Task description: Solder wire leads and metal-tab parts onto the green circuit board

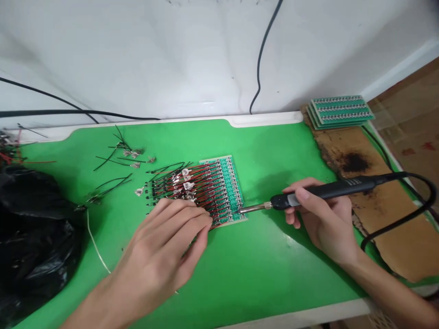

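A green circuit board lies on the green table mat, with several red and black wires soldered along it and fanning out to the left. My left hand rests flat on the near wires, fingers stretched out and pressing them down. My right hand is closed round the black handle of a soldering iron. The iron's metal tip touches the board's near right edge.
Loose black wires with small metal tabs lie at the back left. A black plastic bag sits at the left edge. A stack of green boards rests on a scorched wooden plank at the right. Black cables hang on the white wall.
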A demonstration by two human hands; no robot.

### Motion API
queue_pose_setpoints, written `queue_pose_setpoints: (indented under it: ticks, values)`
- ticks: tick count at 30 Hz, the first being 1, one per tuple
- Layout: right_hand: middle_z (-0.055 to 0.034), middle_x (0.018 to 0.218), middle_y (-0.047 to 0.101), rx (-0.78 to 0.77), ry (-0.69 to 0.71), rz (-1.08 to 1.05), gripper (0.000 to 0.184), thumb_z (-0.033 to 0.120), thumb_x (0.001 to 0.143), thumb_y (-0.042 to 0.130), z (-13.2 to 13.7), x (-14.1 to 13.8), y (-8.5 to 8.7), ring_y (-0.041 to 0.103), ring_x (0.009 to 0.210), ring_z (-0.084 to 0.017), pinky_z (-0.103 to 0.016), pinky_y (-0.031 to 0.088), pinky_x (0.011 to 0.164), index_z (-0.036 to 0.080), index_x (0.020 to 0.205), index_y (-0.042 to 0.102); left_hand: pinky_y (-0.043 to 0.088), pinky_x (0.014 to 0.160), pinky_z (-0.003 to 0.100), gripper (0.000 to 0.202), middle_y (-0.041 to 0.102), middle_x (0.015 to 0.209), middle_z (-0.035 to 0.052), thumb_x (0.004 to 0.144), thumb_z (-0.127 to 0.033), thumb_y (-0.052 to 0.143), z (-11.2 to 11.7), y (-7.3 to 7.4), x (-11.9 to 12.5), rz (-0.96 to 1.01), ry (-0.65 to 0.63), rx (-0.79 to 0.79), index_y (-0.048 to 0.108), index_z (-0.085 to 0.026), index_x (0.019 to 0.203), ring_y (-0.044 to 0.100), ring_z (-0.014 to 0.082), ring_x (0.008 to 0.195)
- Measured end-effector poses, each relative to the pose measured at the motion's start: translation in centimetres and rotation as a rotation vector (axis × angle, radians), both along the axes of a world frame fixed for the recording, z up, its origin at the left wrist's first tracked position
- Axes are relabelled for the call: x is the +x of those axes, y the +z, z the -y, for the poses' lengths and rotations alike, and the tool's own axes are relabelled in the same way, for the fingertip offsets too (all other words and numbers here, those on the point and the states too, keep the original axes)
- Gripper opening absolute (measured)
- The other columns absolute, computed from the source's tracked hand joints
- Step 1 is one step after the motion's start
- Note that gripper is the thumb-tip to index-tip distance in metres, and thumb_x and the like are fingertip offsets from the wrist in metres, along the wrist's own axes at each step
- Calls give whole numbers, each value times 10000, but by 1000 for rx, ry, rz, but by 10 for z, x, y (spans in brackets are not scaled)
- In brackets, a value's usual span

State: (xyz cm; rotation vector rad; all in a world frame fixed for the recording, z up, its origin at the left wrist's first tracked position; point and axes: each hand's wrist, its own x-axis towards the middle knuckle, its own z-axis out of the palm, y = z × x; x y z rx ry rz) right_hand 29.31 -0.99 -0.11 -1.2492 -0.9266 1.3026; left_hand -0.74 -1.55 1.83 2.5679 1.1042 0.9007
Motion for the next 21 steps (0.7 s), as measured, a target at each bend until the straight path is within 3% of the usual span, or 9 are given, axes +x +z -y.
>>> queue_pose_setpoints:
  ticks: [8,21]
  values:
    - [-23,637,728,-18,-2,29,364,548,886,975,-4,-1,1,674,468,-144,-211,514,381,204,866,857,584,1070,379,267,792,1156,60,1037,-28,721,-3,-2,-9,-63,-87,-24,703,-137,1280,728,184,1093]
    - [-19,637,727,-36,-6,35,375,566,862,989,-3,0,2,675,469,-151,-226,523,380,214,861,859,613,1079,420,299,807,1211,79,1043,-49,727,-2,-6,-11,-126,-88,26,703,-142,1326,736,224,1164]
